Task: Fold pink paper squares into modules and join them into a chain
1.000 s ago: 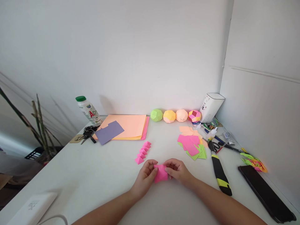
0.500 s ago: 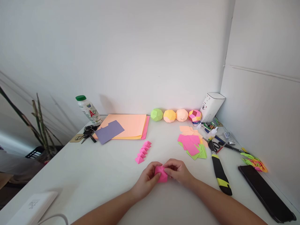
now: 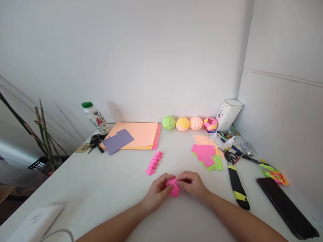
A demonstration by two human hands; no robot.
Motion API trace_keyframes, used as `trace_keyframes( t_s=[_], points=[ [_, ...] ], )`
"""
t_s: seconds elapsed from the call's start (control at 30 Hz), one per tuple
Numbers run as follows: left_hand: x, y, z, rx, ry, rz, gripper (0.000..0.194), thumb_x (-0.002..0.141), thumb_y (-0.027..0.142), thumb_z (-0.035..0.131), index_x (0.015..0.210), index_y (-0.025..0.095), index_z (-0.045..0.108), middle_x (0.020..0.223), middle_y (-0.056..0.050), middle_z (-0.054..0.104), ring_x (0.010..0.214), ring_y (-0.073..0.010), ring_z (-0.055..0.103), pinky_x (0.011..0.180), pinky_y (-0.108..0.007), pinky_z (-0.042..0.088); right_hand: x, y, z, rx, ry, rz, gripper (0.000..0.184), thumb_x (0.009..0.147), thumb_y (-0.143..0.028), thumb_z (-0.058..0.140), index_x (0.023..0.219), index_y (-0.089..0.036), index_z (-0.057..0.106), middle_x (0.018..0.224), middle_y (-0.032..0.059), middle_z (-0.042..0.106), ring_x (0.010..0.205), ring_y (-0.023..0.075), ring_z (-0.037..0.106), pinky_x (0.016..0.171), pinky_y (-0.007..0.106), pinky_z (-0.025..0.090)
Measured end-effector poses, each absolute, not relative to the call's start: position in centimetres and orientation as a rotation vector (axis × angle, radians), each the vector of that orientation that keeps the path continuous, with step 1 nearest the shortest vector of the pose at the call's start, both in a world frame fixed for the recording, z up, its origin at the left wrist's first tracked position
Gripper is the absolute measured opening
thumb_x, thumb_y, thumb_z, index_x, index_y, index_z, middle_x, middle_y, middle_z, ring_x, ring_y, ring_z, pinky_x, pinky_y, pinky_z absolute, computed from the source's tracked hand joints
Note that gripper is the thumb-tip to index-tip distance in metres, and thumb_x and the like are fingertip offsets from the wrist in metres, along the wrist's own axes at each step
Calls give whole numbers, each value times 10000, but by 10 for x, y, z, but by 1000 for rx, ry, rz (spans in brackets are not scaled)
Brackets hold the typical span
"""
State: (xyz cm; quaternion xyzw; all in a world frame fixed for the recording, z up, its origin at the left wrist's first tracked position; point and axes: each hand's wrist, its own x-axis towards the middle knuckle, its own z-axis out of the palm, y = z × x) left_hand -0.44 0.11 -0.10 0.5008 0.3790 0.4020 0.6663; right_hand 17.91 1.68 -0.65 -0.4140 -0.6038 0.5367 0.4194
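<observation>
A small folded pink paper piece [image 3: 173,187] sits between both hands just above the white table [image 3: 106,181]. My left hand [image 3: 157,192] pinches its left side with thumb and fingers. My right hand [image 3: 193,185] pinches its right top edge, fingers curled. A row of several finished folded pink paper units [image 3: 153,163] lies on the table just beyond my left hand. A loose pile of pink, green and orange paper squares [image 3: 207,154] lies beyond my right hand.
Three paper balls and a multicoloured one [image 3: 189,123] line the back wall beside a white box [image 3: 228,114]. Orange sheets with a purple card [image 3: 131,136], keys [image 3: 94,143] and a bottle [image 3: 96,117] lie at left. A black-yellow cutter [image 3: 237,185], scissors [image 3: 230,156] and phone [image 3: 286,208] lie right.
The pink paper has been folded smaller and more compact between my fingers. Both hands stay in the same spot, fingers shifted slightly closer together.
</observation>
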Motion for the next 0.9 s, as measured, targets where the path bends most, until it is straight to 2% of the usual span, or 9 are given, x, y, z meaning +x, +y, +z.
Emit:
trace_keyframes(
  t_s=[0.23, 0.4, 0.63, 0.8, 0.9],
  points=[
    [-4, 0, 0, 1115, 861, 916, 282, 753, 397, 649, 955, 203, 621, 845, -27, 576, 721, -156, 548, 653, -288, 478, 179, 17, -8, -1038, -1540, 1321, 105, 733, -287, 674, 736, -189, 711, 691, 23, 605, 599, 136, 528, 544, 269, 439],
    [-3, 0, 1, 1099, 892, 915, 320, 735, 415, 661, 961, 195, 607, 758, -10, 571, 667, -146, 538, 624, -280, 470, 180, 16, -9, -1031, -1584, 1299, 111, 762, -282, 655, 788, -195, 719, 714, 27, 621, 634, 146, 554, 578, 276, 456],
    [-4, 1, -3, 1044, 890, 932, 315, 724, 376, 691, 964, 195, 594, 754, 6, 580, 706, -140, 554, 680, -284, 470, 179, 14, -5, -1029, -1663, 1236, 132, 781, -280, 628, 828, -204, 726, 757, 46, 669, 674, 162, 589, 611, 285, 485],
    [-2, 1, -5, 1017, 913, 954, 376, 696, 396, 711, 987, 195, 584, 704, 14, 572, 677, -144, 562, 669, -301, 480, 177, 12, -3, -1013, -1727, 1212, 193, 820, -300, 571, 878, -202, 727, 729, 46, 681, 608, 147, 587, 576, 276, 482],
    [-2, 2, -9, 1063, 922, 981, 333, 721, 387, 689, 984, 208, 592, 721, 12, 554, 676, -140, 555, 658, -293, 489, 177, 11, -2, -996, -1751, 1227, 211, 816, -306, 571, 917, -190, 715, 757, 53, 682, 592, 138, 571, 541, 260, 461]
  ],
)
